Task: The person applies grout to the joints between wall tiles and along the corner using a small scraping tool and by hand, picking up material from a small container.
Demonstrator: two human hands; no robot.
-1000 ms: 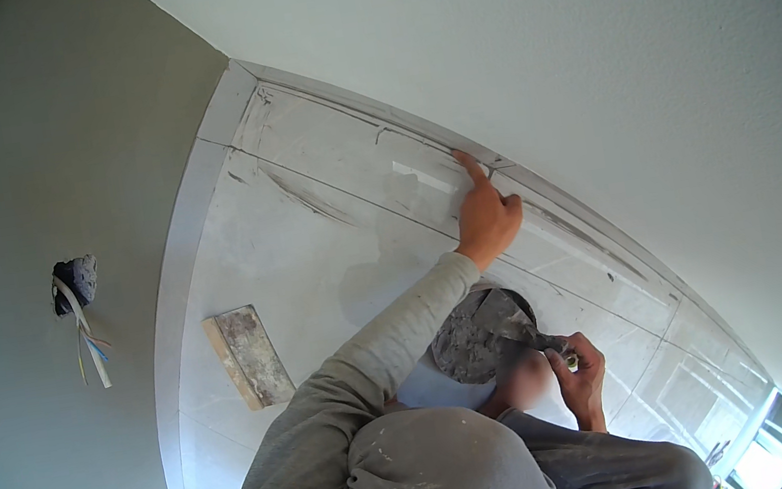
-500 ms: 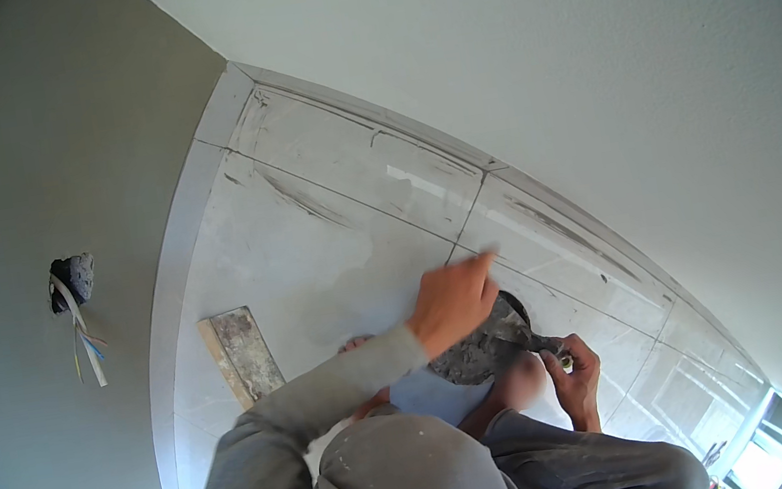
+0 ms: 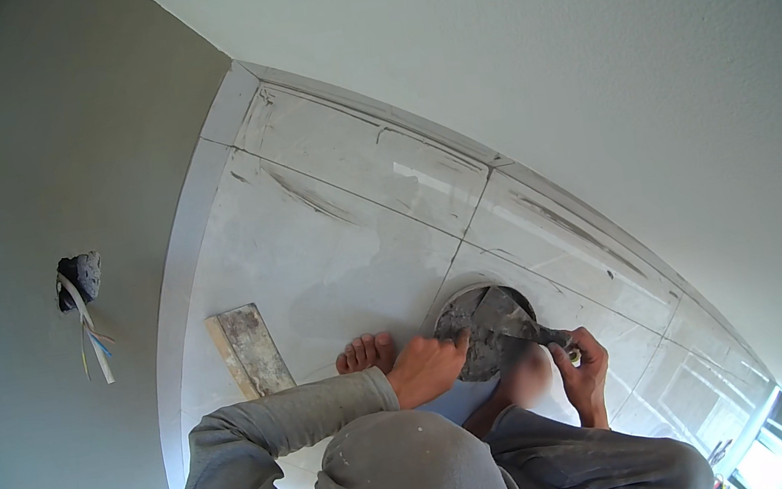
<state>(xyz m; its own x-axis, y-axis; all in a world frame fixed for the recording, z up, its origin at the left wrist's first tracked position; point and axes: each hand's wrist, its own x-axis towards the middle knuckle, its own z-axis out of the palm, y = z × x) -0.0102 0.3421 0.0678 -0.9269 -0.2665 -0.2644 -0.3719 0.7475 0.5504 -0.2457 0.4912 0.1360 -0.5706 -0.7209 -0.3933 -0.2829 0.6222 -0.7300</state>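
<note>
My left hand is low over a round bucket of dark grey paste, index finger stretched out to the paste and other fingers curled, holding nothing visible. My right hand grips the handle of a putty knife at the bucket's right side, its blade smeared with paste over the bucket. A bare foot rests just left of my left hand. The pale floor tiles carry grey smears along their joints.
A flat float with a pale edge lies on the left of the floor. Loose wires hang from a hole in the left wall. Skirting tiles run along both walls. Small objects lie at the far lower right.
My left hand has left the joint by the far skirting, moving down and toward me to the bucket, uncovering the tile joints. My right hand stays on the knife.
</note>
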